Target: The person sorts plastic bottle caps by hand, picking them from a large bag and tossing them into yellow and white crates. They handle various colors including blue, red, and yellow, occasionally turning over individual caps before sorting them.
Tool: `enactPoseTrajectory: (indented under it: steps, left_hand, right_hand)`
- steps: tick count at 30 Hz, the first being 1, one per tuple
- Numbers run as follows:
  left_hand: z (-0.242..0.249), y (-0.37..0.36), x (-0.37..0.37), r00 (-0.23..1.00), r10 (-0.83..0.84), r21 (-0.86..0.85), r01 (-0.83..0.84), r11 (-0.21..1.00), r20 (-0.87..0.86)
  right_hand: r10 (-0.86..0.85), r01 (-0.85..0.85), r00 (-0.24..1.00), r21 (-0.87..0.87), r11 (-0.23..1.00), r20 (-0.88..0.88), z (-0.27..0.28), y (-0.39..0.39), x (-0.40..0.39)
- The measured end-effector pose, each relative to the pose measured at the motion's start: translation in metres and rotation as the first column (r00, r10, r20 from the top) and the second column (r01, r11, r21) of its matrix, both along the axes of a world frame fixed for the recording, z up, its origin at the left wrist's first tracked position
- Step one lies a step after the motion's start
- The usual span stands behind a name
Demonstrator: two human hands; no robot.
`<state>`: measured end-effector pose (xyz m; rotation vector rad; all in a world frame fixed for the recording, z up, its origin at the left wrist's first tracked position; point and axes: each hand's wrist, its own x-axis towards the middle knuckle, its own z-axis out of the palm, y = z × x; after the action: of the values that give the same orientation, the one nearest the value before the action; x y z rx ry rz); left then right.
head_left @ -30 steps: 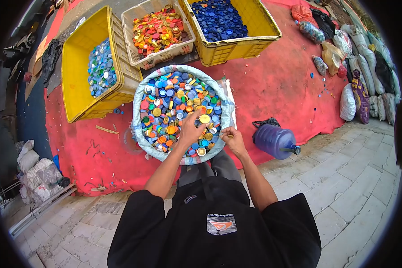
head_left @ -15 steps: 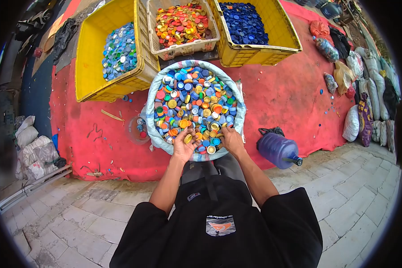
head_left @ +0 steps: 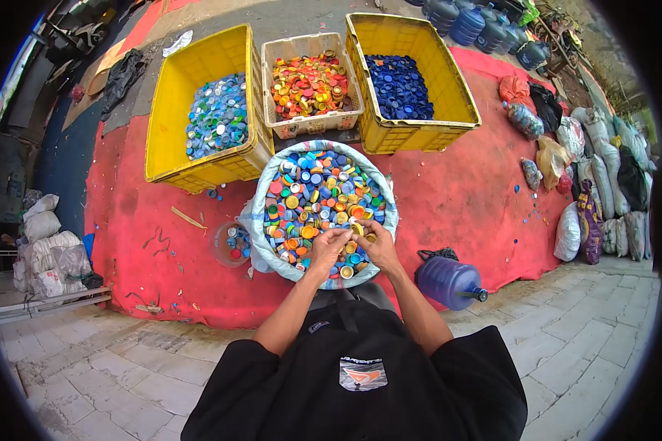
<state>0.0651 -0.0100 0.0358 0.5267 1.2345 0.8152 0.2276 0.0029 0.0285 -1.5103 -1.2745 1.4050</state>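
A round tub lined with a pale woven sack [head_left: 254, 220] stands in front of me, heaped with mixed bottle caps [head_left: 312, 192] of many colours. Over its near side my two hands almost meet. My right hand [head_left: 379, 248] is closed around a yellow bottle cap [head_left: 358, 229]. The fingers of my left hand [head_left: 329, 251] are pinched together right beside that cap; what they grip is too small to make out. Loose caps lie just below and around both hands.
Beyond the tub stand a yellow crate [head_left: 158, 147] of light blue caps, a white basket [head_left: 315, 126] of red and yellow caps, and a yellow crate [head_left: 419, 136] of dark blue caps. A water jug [head_left: 449, 283] lies right; a clear bowl [head_left: 219, 246] sits left.
My left hand has turned over from palm up and moved right, towards my right hand. The hands are now together over the caps. The view has tilted upward.
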Motion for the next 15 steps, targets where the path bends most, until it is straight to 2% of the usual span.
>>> enactPoseTrajectory:
  steps: [2,3,6,7,10,11,15]
  left_hand:
    - [0.012,0.003,0.0,0.999,0.039,0.026,-0.04,0.999,0.019]
    - [0.017,0.004,-0.001,0.995,0.059,0.026,-0.061,0.998,0.081]
    - [0.028,0.005,-0.005,0.982,0.107,0.013,-0.11,0.994,0.154]
    - [0.031,0.005,-0.005,0.98,0.117,0.037,-0.125,0.991,0.163]
    - [0.04,0.004,-0.012,0.96,0.08,0.002,-0.084,0.997,0.269]
    - [0.038,0.004,-0.015,0.942,0.088,-0.039,-0.08,0.996,0.323]
    - [0.031,0.0,-0.021,0.893,0.186,-0.136,-0.141,0.981,0.411]
  right_hand:
    - [0.021,-0.019,0.999,0.06,0.998,-0.029,-0.001,0.0,-0.004]
    - [0.033,-0.034,0.996,-0.009,0.999,-0.081,0.028,0.001,-0.008]
    - [0.149,-0.146,0.989,0.116,0.982,-0.012,0.033,0.003,-0.013]
    - [0.174,-0.179,0.983,0.113,0.977,0.054,0.039,0.003,-0.013]
    - [0.211,-0.303,0.926,0.284,0.91,0.312,0.058,0.005,-0.019]
    - [0.221,-0.315,0.919,0.269,0.91,0.328,0.066,0.006,-0.021]
    - [0.196,-0.263,0.953,0.305,0.915,0.232,0.062,0.012,-0.025]
